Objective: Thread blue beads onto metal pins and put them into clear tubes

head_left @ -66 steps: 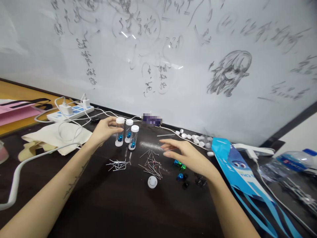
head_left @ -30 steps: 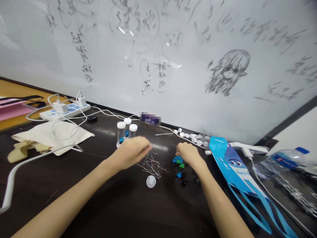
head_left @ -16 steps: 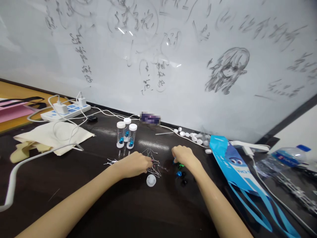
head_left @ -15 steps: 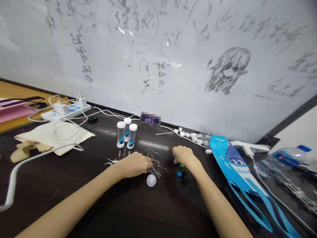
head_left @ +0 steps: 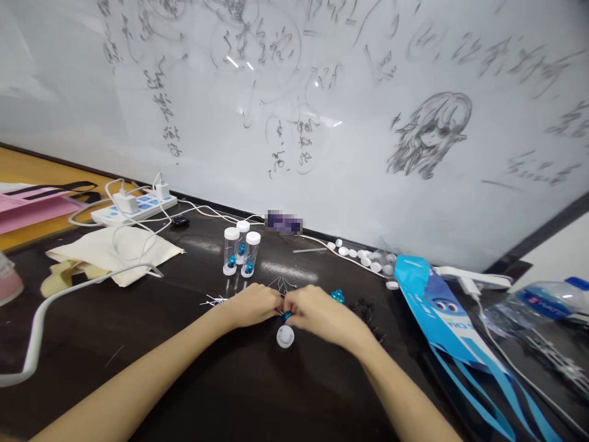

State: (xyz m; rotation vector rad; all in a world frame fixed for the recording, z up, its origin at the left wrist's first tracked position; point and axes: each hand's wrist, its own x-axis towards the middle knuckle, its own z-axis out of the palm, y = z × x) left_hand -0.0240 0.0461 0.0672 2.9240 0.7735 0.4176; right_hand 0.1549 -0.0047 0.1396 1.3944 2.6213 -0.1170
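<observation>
My right hand (head_left: 317, 313) is closed, its fingertips pinching a small shiny blue piece (head_left: 287, 316). My left hand (head_left: 255, 305) is closed right against it, with a thin silvery wire piece showing at its fingertips; the fingers hide most of it. Behind both hands lies a pile of bent metal wires (head_left: 283, 284), partly covered. Just below the fingertips sits a round white cap (head_left: 285, 336). To the right of my right hand are a cluster of shiny blue-green pieces (head_left: 337, 296) and scattered small black pieces (head_left: 367, 311). Thin white sticks (head_left: 213, 301) lie beside my left wrist.
Three clear tubes with white caps (head_left: 251, 255) stand upright behind my left hand. Several white caps (head_left: 363, 255) lie along the whiteboard's foot. A blue bag (head_left: 421, 288) and a plastic bottle (head_left: 547, 298) are at right. Left are a cloth pouch (head_left: 151, 245), cables and a power strip (head_left: 105, 215).
My right hand has moved left from the coloured pieces to meet my left hand, bringing a blue piece. The black pieces at right are now uncovered. The view has shifted slightly.
</observation>
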